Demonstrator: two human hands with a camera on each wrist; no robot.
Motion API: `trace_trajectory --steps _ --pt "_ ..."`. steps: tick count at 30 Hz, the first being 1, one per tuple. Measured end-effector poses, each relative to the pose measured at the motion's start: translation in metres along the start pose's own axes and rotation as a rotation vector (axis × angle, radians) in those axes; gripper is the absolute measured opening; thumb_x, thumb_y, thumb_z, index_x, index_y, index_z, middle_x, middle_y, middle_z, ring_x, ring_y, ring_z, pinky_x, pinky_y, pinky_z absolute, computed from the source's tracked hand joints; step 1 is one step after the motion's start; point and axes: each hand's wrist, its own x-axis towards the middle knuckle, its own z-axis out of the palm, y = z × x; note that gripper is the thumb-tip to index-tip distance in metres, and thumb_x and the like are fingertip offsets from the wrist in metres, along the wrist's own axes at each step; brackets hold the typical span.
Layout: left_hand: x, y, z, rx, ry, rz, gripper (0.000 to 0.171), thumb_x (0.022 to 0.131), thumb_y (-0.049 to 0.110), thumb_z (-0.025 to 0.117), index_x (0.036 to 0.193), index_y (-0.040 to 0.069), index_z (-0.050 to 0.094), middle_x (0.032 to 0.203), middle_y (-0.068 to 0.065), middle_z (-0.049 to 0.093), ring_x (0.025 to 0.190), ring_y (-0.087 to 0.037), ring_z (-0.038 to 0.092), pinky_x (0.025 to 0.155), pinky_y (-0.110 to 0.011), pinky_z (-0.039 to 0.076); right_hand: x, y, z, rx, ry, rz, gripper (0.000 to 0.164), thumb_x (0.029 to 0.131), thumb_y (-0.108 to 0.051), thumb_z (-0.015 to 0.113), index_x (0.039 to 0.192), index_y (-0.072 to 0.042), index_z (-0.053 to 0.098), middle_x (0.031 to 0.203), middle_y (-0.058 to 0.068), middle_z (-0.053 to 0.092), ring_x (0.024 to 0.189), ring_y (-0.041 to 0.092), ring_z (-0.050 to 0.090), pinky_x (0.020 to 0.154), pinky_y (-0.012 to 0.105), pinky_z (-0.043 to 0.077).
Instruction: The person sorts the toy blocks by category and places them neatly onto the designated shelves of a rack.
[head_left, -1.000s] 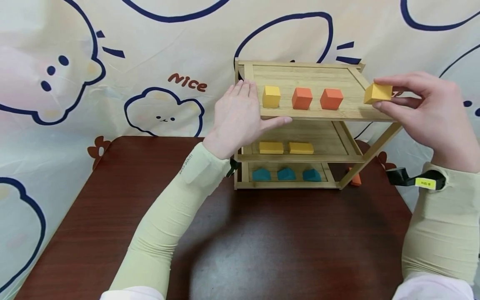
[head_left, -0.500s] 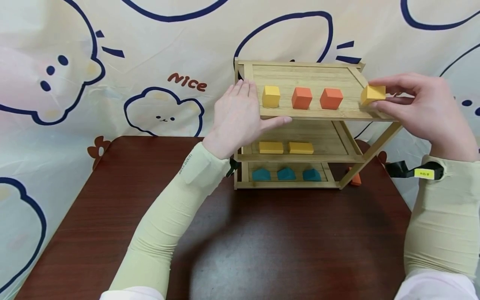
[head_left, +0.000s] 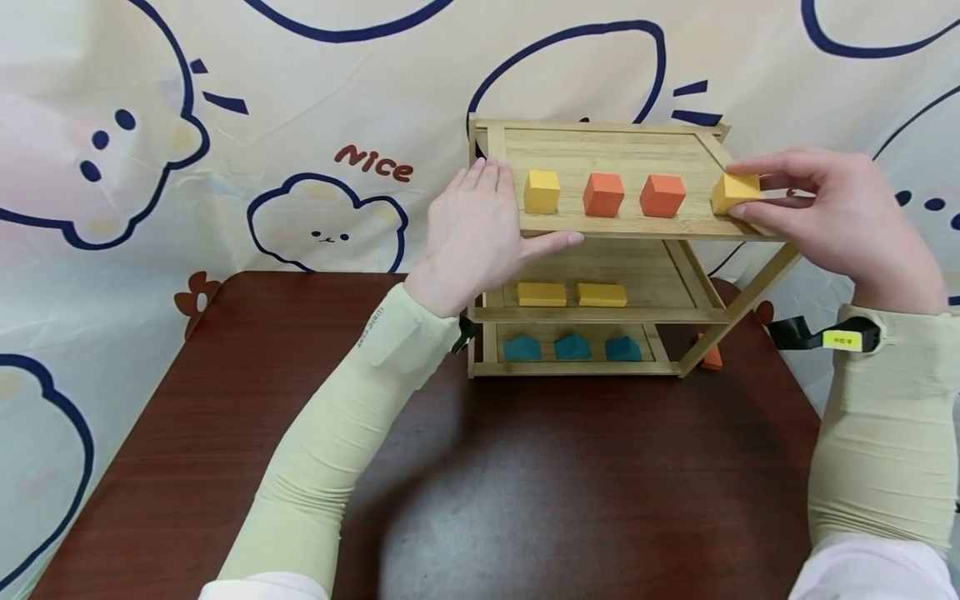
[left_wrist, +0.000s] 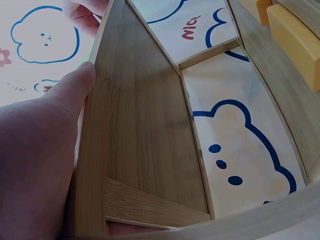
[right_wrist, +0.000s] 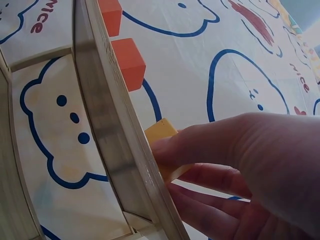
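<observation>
My right hand [head_left: 832, 212] pinches a yellow cube [head_left: 733, 193] between thumb and fingers at the right end of the wooden shelf's top board [head_left: 600, 154]. In the right wrist view that yellow cube [right_wrist: 162, 131] sits right at the board's edge, partly hidden by the thumb. Left of it on the top board stand two orange cubes [head_left: 662, 197] and another yellow cube [head_left: 542, 193], in a row. My left hand [head_left: 480, 229] lies with straight fingers on the top board's left end, thumb along the front edge. From below, the left wrist view shows the thumb [left_wrist: 75, 87] against that edge.
Two yellow blocks [head_left: 542, 294] lie on the middle board, three blue blocks [head_left: 573, 347] on the lowest one. An orange block [head_left: 711, 357] is on the dark brown table [head_left: 570, 475] behind the shelf's right slanted leg [head_left: 742, 308]. A printed cloth [head_left: 315, 100] hangs behind.
My right hand has moved left with the yellow cube, bringing it from the top board's right edge further over the board. The left hand has stayed in place.
</observation>
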Motion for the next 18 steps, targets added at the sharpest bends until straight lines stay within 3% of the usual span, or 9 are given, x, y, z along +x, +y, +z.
trace_trajectory --steps 11,18 --pt "-0.0004 -0.0001 -0.0009 -0.003 -0.013 -0.003 0.13 0.076 0.098 0.025 0.157 -0.004 0.031 0.159 -0.019 0.036 0.148 -0.029 0.03 0.121 -0.035 0.019 0.0029 0.0018 0.0009 -0.017 -0.013 -0.049 0.044 0.098 -0.024 0.07 0.141 -0.014 0.064 0.138 0.016 0.053 0.097 -0.007 0.054 0.069 0.003 0.043" --pt "-0.0002 0.0002 -0.001 -0.003 -0.012 -0.003 0.13 0.076 0.098 0.026 0.156 -0.004 0.031 0.158 -0.019 0.037 0.148 -0.029 0.031 0.121 -0.035 0.019 0.0054 0.0043 0.0017 -0.016 -0.041 -0.009 0.047 0.099 -0.027 0.068 0.144 -0.014 0.061 0.145 0.02 0.05 0.113 0.02 0.066 0.068 0.003 0.045"
